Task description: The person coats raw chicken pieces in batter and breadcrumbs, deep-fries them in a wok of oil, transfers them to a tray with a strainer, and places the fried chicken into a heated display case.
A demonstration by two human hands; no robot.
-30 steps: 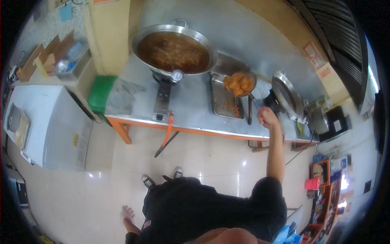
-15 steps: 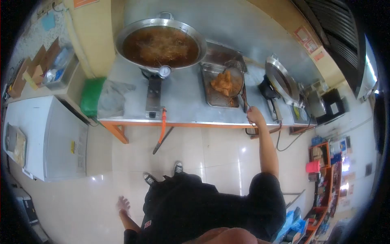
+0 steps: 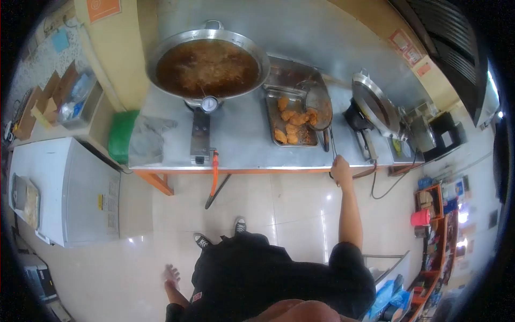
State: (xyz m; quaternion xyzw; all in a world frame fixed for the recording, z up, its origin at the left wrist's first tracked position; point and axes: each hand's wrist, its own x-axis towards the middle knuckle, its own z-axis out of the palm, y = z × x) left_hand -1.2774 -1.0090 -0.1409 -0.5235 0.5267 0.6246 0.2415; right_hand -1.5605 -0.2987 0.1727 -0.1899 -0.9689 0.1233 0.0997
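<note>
My right hand [image 3: 340, 170] is closed round the thin handle of a wire skimmer [image 3: 321, 101] at the front edge of the metal table. The skimmer's bowl is tilted over the right side of a metal tray [image 3: 273, 112]. Golden-brown fried pieces [image 3: 292, 129], apparently chicken, lie spread in that tray, some against the skimmer's rim. Down beside my body hangs my left hand [image 3: 171, 275], with nothing in it and its fingers apart, slightly blurred.
A large pan of bubbling oil [image 3: 206, 67] with a dial thermometer [image 3: 209, 104] stands on the left of the table [image 3: 236, 145]. To the right is a second pan [image 3: 371, 102]. A white chest freezer [image 3: 64, 188] is at the left, and an orange hose [image 3: 215, 174] hangs in front.
The fried pieces, heaped in the skimmer before, now lie spread in the tray. The skimmer has tipped, and my right hand has shifted slightly down in the view.
</note>
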